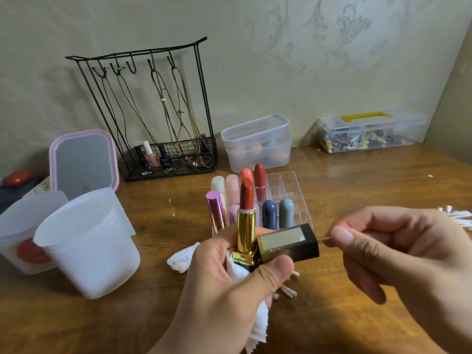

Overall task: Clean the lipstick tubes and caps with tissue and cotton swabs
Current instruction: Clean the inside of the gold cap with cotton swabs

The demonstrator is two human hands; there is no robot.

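Lipstick [246, 221], red bullet wound out of a gold tube, stands upright in the left hand [229, 290], low and centre over the bench [357, 190].

Left of frame: two white tubs [86, 246] with a mirror [84, 162] behind them. They look set aside, out of the working area. Behind, against the wall, a wire rack [158, 111] carries cords and nail polish.

Centre: the left hand's fingers are curled round three items at once: the tube, a tissue [236, 270] bunched beneath it, and the black-and-gold cap [288, 242] lying sideways against the tube, pinned by the thumb. The cap's mouth faces right, presumably so the other hand can reach inside. Holding tube and cap together appears to keep the pair matched and off the bench. A second wad of tissue [182, 259] lies on the bench just left of the hand; loose swabs [287, 292] lie beneath it. Behind, a clear organiser [286, 190] holds more lipsticks upright.

Right: the right hand [398, 251] pinches a thin swab stick [323, 240] between thumb and forefinger, the stick pointing into the cap's mouth. The tip is hidden, so contact inside cannot be confirmed. More swabs [457, 217] lie at the right edge.

Judgement: cap interior being swabbed.
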